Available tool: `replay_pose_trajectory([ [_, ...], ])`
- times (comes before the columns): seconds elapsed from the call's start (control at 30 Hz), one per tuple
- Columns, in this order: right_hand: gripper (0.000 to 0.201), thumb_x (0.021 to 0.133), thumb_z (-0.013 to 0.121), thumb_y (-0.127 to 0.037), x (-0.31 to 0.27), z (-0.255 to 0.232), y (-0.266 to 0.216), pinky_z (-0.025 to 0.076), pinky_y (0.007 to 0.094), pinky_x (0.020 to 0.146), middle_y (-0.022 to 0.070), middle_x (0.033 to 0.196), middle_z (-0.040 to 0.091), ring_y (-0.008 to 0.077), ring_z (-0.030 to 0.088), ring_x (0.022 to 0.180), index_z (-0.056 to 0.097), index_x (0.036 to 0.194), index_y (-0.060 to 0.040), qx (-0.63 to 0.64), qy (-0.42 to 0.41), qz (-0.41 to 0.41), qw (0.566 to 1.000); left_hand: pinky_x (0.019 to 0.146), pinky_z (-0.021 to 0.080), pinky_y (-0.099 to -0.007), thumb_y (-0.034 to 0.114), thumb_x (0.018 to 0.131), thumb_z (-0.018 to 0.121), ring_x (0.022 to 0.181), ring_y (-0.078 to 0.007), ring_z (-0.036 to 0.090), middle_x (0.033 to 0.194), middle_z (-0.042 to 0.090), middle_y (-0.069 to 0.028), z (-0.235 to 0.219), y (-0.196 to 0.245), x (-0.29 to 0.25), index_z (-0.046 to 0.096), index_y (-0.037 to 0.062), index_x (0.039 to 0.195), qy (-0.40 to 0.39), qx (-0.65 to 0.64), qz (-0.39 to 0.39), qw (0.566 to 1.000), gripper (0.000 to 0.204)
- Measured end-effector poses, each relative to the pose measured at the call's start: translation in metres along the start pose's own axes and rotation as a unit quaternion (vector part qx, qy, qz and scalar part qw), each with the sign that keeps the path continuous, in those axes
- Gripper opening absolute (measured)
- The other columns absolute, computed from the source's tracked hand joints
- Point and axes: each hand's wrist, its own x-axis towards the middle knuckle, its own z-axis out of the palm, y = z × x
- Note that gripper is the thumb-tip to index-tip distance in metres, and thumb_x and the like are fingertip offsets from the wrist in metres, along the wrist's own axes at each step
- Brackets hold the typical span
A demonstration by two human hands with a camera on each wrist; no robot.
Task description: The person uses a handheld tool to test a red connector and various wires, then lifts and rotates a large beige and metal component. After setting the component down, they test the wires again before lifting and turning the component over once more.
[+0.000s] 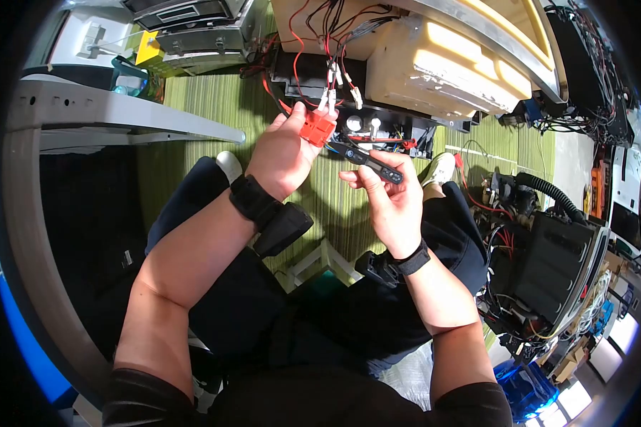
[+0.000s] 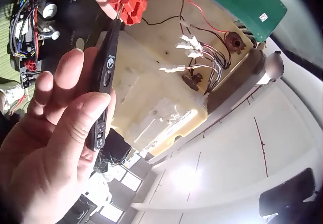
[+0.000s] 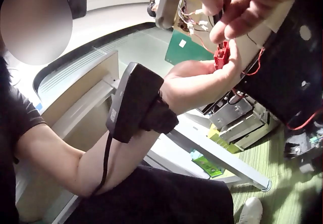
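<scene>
A red connector block is gripped by the left hand, its open cavities facing the right hand. Between thumb and fingers the right hand pinches a slim black pen-shaped tester. In the left wrist view the metal tip of the tester meets the red block, while the right hand holds its body. From the right wrist view, the red block rests in the left hand's fingers; the right hand is above it and partly hides the tester.
Loose wires with white connectors hang beyond the left hand, beside a yellowish tank. A black chassis with wiring lies under it. A grey metal leg stands at left; a black case with cables is at right.
</scene>
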Motion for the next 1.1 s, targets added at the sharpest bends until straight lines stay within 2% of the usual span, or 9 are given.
replay_pose_trajectory([
  [1.1, 0.022, 0.091, 0.054, 0.001, -0.0036, 0.0043, -0.0008, 0.053, 0.0249, 0.074, 0.0143, 0.097, 0.062, 0.019, 0.066, 0.086, 0.045, 0.111, 0.0024, 0.013, 0.004, -0.01, 1.0, 0.101, 0.043, -0.0375, 0.018, 0.099, 0.04, 0.116, -0.0284, 0.052, 0.118, 0.052, -0.0207, 0.0042, 0.0031, -0.0042, 0.043, -0.0073, 0.113, -0.007, -0.029, -0.007, 1.0, 0.029],
])
